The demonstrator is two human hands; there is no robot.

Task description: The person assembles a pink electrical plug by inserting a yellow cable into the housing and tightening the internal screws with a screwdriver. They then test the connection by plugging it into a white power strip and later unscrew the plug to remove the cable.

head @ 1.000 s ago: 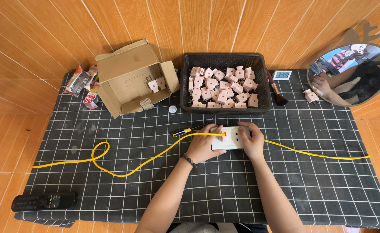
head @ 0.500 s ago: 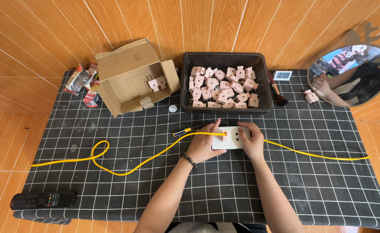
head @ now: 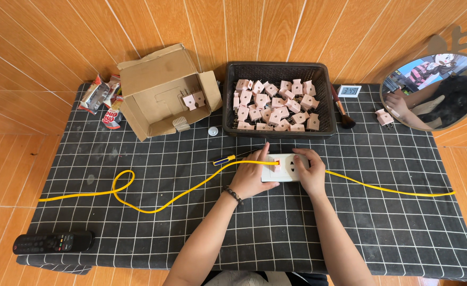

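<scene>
A white socket block (head: 285, 168) with a red switch lies on the black checked cloth (head: 138, 222) in front of me. My left hand (head: 252, 177) rests on its left end, fingers over the yellow cable (head: 154, 204) that runs into it. My right hand (head: 312, 172) holds the block's right end, thumb and fingers around the edge. The yellow cable continues from the block's right side (head: 392, 189) toward the table's right edge. A small screwdriver with a yellow and blue handle (head: 228, 159) lies just left of my left hand.
A black basket (head: 276, 71) with several pink plugs stands behind the block. An open cardboard box (head: 162, 90) holds more plugs at the back left, beside snack packets (head: 103, 100). A remote (head: 53, 242) lies front left. A mirror (head: 434, 90), brush (head: 342, 114), small clock (head: 349, 91) and loose plug (head: 385, 117) sit right.
</scene>
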